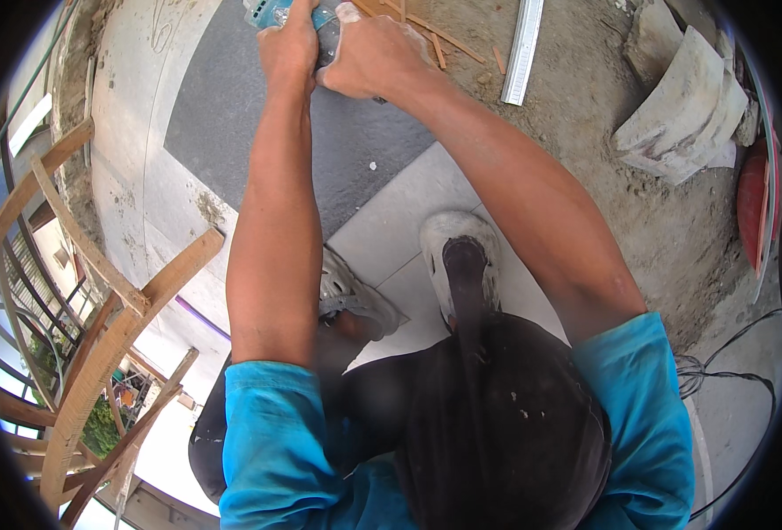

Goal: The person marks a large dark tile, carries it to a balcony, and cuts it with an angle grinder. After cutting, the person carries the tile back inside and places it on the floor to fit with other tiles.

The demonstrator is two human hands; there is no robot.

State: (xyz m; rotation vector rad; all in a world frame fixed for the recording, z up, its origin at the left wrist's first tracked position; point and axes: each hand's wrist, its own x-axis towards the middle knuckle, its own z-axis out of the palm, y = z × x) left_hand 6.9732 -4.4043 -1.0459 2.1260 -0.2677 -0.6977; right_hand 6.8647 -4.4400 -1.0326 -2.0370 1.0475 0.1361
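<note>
At the far left, a wooden frame (99, 380) of crossed boards stands beside pale floor tiles (126, 115). A dark grey slab (210, 115) lies to the right of it, running beneath both hands.

The left arm extends nearly straight up from a blue sleeve (272, 424), elbow close to full extension. The left hand (289, 53) is closed, knuckles toward the upper edge, gripping a tool with a teal housing (272, 12) and a dark section. The tool is located over the upper part of the slab and is partly cut off by the upper edge; its exact type cannot be determined.

The right arm slants up and inward from its sleeve, with a slight bend at the elbow. The right hand (375, 57) is wrapped around the dark section from the right, just beside the left hand, thumb pointing forward; its fingertips are hidden.

Below the hands, two light-coloured shoes (439, 265) rest on the pale tiles, the left one turned outward.

Right of the hands, thin wood strips (448, 39) and a metal straightedge (525, 49) lie on bare ground (576, 97). Farther right are crumpled pale sheets (678, 110), a red object (751, 203) and a black cable (744, 375).
</note>
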